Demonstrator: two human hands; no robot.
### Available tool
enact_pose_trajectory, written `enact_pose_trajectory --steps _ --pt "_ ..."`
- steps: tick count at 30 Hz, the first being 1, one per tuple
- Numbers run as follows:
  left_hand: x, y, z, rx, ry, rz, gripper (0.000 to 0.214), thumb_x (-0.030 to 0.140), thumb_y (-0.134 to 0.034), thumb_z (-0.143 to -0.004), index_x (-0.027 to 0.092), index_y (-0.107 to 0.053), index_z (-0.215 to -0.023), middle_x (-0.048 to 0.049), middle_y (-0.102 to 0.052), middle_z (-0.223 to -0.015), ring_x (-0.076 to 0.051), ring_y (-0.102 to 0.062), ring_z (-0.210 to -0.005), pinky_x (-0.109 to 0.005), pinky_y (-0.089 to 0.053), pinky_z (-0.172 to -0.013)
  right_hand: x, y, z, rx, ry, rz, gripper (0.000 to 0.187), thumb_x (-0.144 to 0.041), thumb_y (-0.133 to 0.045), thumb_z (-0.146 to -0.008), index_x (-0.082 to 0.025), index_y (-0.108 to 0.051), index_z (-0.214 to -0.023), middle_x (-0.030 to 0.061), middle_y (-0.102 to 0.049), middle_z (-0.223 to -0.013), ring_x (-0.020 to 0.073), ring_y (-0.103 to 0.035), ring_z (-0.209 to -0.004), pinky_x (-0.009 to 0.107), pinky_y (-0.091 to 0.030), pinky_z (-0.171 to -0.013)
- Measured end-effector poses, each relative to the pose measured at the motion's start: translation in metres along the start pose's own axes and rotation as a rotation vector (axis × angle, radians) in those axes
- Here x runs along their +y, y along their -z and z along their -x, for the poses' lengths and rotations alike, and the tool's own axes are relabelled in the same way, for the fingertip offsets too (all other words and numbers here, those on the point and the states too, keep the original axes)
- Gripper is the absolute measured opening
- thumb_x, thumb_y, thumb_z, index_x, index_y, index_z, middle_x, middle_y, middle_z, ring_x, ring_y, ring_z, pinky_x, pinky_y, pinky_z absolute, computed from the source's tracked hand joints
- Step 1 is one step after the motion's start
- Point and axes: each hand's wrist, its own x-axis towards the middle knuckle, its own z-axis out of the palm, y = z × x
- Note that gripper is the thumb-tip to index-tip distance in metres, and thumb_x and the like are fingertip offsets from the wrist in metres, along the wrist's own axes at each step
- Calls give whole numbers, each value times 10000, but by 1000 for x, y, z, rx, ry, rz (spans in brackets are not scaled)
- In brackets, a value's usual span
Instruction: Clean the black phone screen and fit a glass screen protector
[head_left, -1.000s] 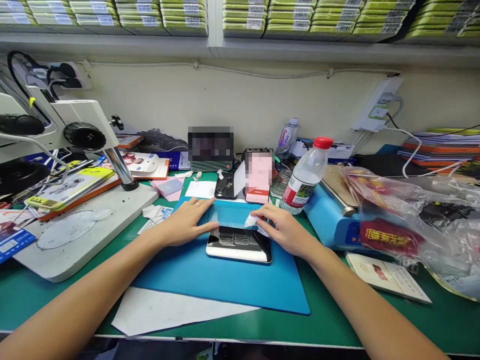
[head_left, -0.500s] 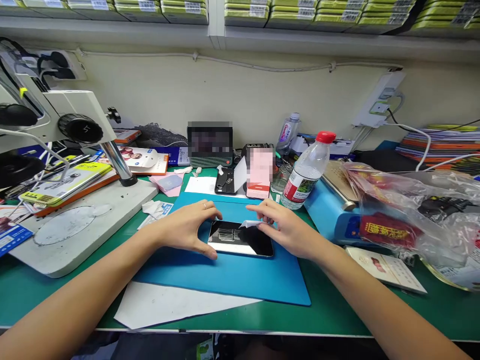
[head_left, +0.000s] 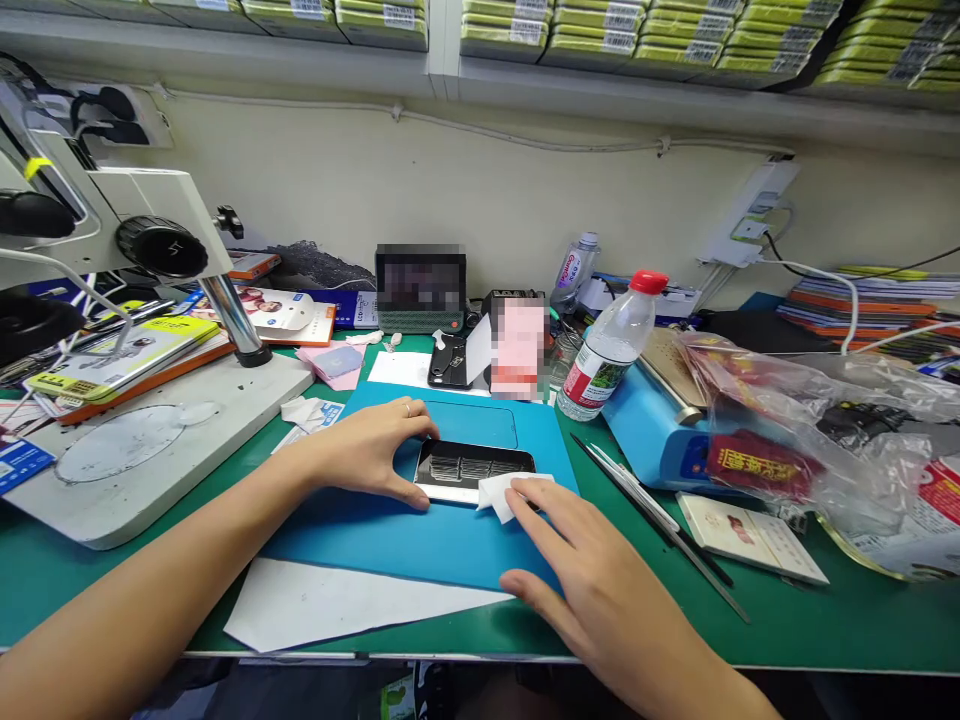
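Observation:
A black phone (head_left: 475,468) lies screen-up on a blue work mat (head_left: 450,540). My left hand (head_left: 371,450) clamps the phone's left end between thumb and fingers, a ring on one finger. My right hand (head_left: 577,570) lies over the mat's near right part with its fingers stretched out. Its fingertips press a small white wipe (head_left: 501,492) onto the phone's near right corner.
A microscope (head_left: 135,260) on a white base (head_left: 142,450) stands at the left. A water bottle (head_left: 609,348), a blue machine (head_left: 652,430), tweezers (head_left: 652,515) and a plastic bag (head_left: 825,430) crowd the right. White paper (head_left: 330,605) lies under the mat's front edge.
My right hand pulled back toward me, dragging the white wipe from the phone's far edge to its near right corner. The left hand stayed on the phone's left end.

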Motion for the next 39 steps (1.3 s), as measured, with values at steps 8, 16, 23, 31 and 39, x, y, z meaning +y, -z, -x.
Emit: enact_pose_trajectory --steps 8,16,23,31,39 --pt "1 -2 -2 6 0 4 635 641 -807 -731 223 -636 -1178 -76 -635 -1154 -289 -617 -1055 -371 -500 -872 -12 -21 -32 -48 -138 -27 694 -642 -446 -986 -117 -614 -1406 205 -622 -1442 395 -591 -1328 587 -526 -1064" --pt "2 -2 -4 3 -2 11 603 612 -814 -738 223 -635 -1162 -68 -638 -1114 -282 -615 -1027 -363 -504 -834 -41 -32 -66 -81 -121 -91 729 -679 -436 -976 -78 -670 -1315 213 -674 -1373 387 -610 -1300 535 -474 -1121" --pt "-2 -2 -2 1 2 21 636 632 -816 -735 225 -630 -1188 -72 -633 -1158 -284 -611 -1068 -364 -498 -877 -35 -18 -31 -91 -123 -56 735 -689 -463 -956 -101 -665 -1348 198 -692 -1350 384 -653 -1249 544 -531 -1075" --pt "-2 0 -2 -4 -1 14 635 580 -856 -716 205 -629 -1175 -77 -633 -1165 -283 -607 -1073 -355 -479 -882 -14 -2 -41 -227 -170 -26 754 -684 -394 -986 -88 -636 -1381 195 -632 -1432 400 -564 -1358 607 -468 -1122" --pt "3 1 -3 -2 -9 -1 567 537 -858 -729 208 -642 -1137 -54 -640 -1084 -258 -616 -999 -329 -479 -812 -34 -15 -86 -332 1 -202 684 -659 -494 -969 -129 -600 -1388 146 -621 -1461 324 -525 -1393 481 -422 -1165"
